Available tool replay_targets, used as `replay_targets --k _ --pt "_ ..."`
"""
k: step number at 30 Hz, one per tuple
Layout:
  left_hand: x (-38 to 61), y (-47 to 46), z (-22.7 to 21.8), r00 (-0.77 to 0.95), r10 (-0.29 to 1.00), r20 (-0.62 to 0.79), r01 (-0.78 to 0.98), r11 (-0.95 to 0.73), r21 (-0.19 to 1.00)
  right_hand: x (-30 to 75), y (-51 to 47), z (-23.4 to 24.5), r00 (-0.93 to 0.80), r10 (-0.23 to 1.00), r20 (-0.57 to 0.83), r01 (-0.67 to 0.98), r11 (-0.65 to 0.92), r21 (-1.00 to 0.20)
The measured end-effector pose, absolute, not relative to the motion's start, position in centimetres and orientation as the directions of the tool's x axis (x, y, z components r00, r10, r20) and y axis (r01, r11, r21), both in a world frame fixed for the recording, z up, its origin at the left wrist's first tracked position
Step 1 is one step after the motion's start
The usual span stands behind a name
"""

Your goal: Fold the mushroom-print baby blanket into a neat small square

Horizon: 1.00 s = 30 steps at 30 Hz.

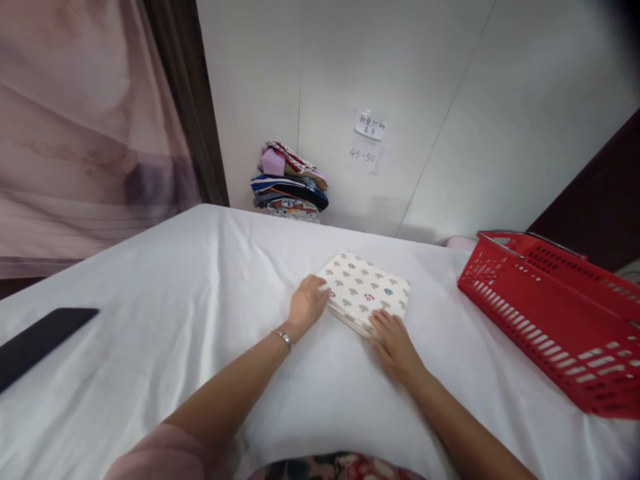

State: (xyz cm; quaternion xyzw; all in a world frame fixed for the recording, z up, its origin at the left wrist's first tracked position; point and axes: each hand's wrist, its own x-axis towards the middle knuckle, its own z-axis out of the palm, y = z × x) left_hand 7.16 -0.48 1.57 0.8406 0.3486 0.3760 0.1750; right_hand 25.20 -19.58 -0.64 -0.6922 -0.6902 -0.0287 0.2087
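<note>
A folded cream cloth (pixel 364 288) with a print of small mushrooms lies on the white-covered table, its layers showing along the near edge. At its left corner is my left hand (pixel 306 303), with fingers bent in and the thumb close to the cloth's edge. My right hand (pixel 395 343) rests on the near right corner with fingers stretched out over the top. A silver bracelet (pixel 284 338) circles my left wrist.
A red plastic basket (pixel 540 313) stands on the right. Beyond the far edge is a stack of folded fabrics (pixel 290 183) against the wall. A flat black object (pixel 43 337) lies at the left, and a pink curtain (pixel 90 133) hangs behind it.
</note>
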Motion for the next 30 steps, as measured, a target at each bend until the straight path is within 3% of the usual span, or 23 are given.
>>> replay_targets --k 3,6,16,21,24,27,30 --pt "6.6 2.1 1.7 0.319 0.913 0.256 0.597 -0.403 0.694 25.0 -19.5 -0.8 0.008 0.941 0.338 0.98 0.06 -0.189" --pt "6.7 3.2 1.8 0.346 0.938 0.032 0.63 -0.258 0.732 25.0 -19.4 -1.1 -0.005 0.94 0.34 0.987 0.06 -0.152" --pt "7.4 4.4 0.8 0.328 0.944 0.018 0.597 -0.222 0.771 24.4 -19.3 -2.0 -0.044 0.93 0.364 0.998 0.057 -0.025" --pt "7.1 4.1 0.6 0.322 0.945 0.059 0.57 -0.243 0.785 24.4 -19.3 -2.1 -0.053 0.93 0.364 0.999 0.05 0.016" --pt "6.6 3.6 0.6 0.336 0.906 0.256 0.493 -0.401 0.772 24.5 -19.4 -2.2 -0.055 0.925 0.375 0.998 0.056 0.01" --pt "5.7 3.0 0.8 0.482 0.736 0.475 0.401 -0.667 0.628 24.4 -19.5 -2.2 -0.052 0.923 0.382 0.998 0.062 -0.015" --pt "4.7 2.8 1.0 0.637 0.526 0.564 0.356 -0.849 0.389 24.4 -19.5 -2.2 -0.046 0.921 0.388 0.997 0.065 -0.037"
